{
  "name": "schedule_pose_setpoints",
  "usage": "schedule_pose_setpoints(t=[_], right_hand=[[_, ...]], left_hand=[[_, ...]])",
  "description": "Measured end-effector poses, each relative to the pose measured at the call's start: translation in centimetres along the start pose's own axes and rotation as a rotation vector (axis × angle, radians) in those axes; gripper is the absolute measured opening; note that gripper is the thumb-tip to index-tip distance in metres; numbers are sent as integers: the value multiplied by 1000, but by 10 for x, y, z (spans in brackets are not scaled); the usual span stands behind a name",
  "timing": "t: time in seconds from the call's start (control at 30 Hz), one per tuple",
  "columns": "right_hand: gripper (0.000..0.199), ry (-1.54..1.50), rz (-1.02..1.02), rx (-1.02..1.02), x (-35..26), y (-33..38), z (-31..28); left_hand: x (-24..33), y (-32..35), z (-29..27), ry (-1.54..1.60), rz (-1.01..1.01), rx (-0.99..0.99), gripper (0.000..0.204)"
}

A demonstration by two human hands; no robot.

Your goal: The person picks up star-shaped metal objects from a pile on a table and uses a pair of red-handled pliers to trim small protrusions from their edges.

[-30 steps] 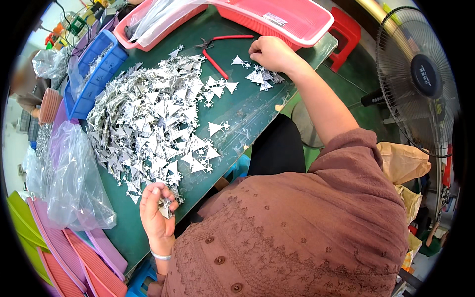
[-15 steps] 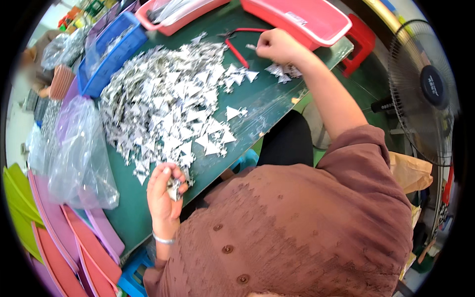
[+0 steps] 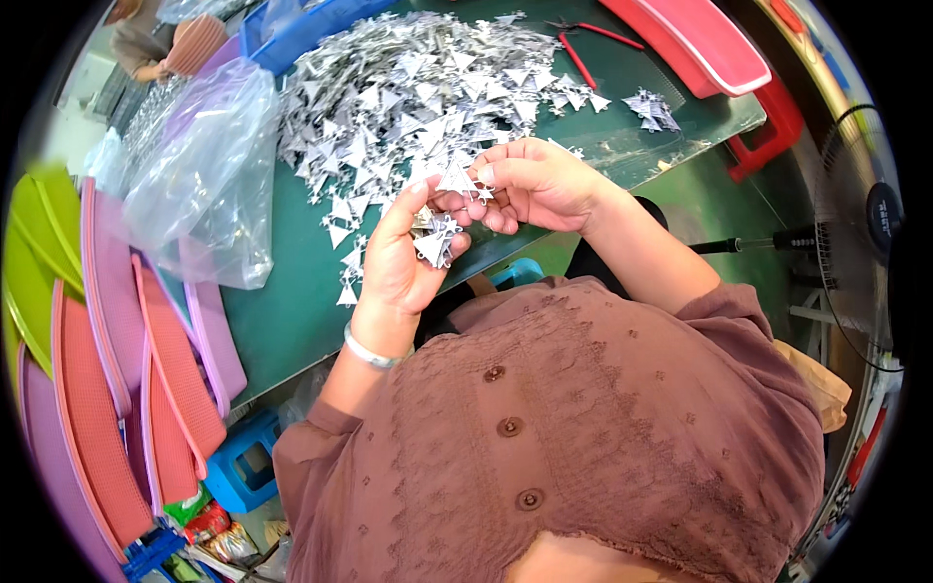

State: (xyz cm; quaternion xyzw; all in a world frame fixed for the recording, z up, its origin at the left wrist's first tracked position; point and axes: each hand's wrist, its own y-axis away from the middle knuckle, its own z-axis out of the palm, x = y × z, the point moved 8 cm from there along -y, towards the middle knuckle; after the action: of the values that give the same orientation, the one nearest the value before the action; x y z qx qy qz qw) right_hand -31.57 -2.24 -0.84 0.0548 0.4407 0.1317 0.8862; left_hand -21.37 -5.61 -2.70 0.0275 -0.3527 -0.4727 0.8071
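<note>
My left hand (image 3: 391, 264) cups a small bunch of silvery triangular metal pieces (image 3: 439, 243) against its palm. Its thumb and fingertips meet my right hand (image 3: 546, 187) above that bunch. Between the two hands is one more triangular metal piece (image 3: 455, 179), pinched by the right thumb and fingers. Just beyond my hands spreads a large heap of similar pieces (image 3: 408, 102), with small loops at their corners. A smaller cluster of pieces (image 3: 652, 111) lies apart at the right. Red-handled pliers (image 3: 577, 60) rest open near the far side of the heap.
A pink tray (image 3: 700, 44) and a blue bin (image 3: 311, 34) stand along the far side of the green table (image 3: 267, 330). A clear plastic bag (image 3: 209, 185) lies left, beside stacked coloured trays (image 3: 107, 379). A fan (image 3: 865, 214) stands right; another person's hand (image 3: 151, 72) shows far left.
My right hand has come back from beside the pliers to meet my left hand. The left hand, still holding its pieces, has risen toward it. The view has shifted.
</note>
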Motion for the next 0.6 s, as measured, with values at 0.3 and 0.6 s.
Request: schedule_pose_setpoints(t=[0.3, 0.6], right_hand=[[19, 485, -154, 169, -6, -7, 20], [25, 1195, -635, 0, -7, 7, 85]], left_hand=[[16, 22, -9, 278, 80, -56, 42], [13, 30, -23, 283, 77, -63, 40]])
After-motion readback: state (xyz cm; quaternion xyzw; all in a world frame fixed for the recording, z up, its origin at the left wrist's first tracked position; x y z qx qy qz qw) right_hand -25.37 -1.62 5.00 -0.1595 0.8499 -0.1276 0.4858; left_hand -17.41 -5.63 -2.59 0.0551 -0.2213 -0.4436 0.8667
